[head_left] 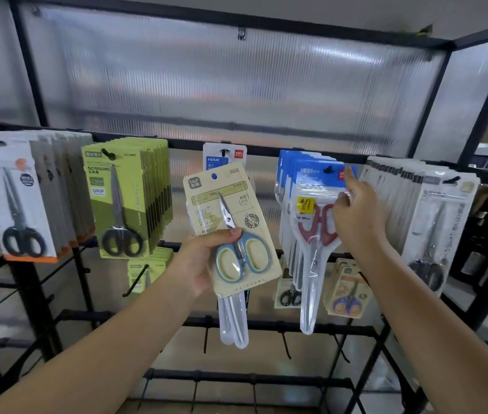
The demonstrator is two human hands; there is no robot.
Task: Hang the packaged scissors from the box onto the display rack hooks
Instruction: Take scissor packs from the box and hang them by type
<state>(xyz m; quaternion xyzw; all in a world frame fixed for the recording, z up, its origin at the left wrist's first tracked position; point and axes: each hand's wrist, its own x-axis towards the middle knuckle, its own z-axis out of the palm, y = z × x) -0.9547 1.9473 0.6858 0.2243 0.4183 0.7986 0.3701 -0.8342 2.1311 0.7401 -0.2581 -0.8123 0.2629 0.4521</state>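
A black metal display rack [266, 150] fills the view, backed by a ribbed translucent panel [236, 85]. Packs of scissors hang in rows from its hooks. From left to right: white-and-orange packs [15, 198], green packs [123, 198], a single blue-and-white pack [225, 156], blue packs with red-handled scissors [311, 204], and white packs [434, 222]. Smaller packs hang on a lower row, partly hidden behind the upper ones.

The left hand [204, 261] holds a beige pack of blue-handled scissors [233, 231] upright in front of the rack, fingers closed around its lower left edge. At least one more clear pack [233, 321] pokes out beneath it in the same grip, its card hidden. These cover most of the single blue-and-white pack behind.

The right hand [356, 213] reaches to the blue packs, its fingers on the right edge of the front one near the hook [329, 168]; whether they grip it or only touch is unclear.

Empty hooks [284, 342] jut from lower bars. Dark bottles [482, 252] stand blurred at far right. The box is out of view.
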